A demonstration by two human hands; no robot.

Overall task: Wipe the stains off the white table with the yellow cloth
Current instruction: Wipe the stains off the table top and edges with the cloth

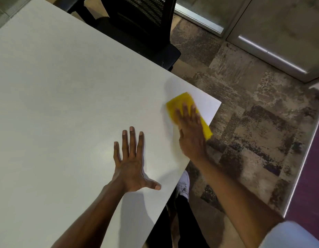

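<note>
Here we press the yellow cloth (188, 111) flat under our right hand (191, 133), fingers spread rather than clenched, at the desk (65, 86) corner, its long axis along the edge, while our left hand (131, 161) braces released nearby.

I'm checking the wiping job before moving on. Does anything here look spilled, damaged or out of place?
Nothing is spilled or damaged. One small oddity: the yellow cloth under the right hand hangs slightly past the white table edge near the corner. The left hand rests flat on it. No stains are visible.
</note>
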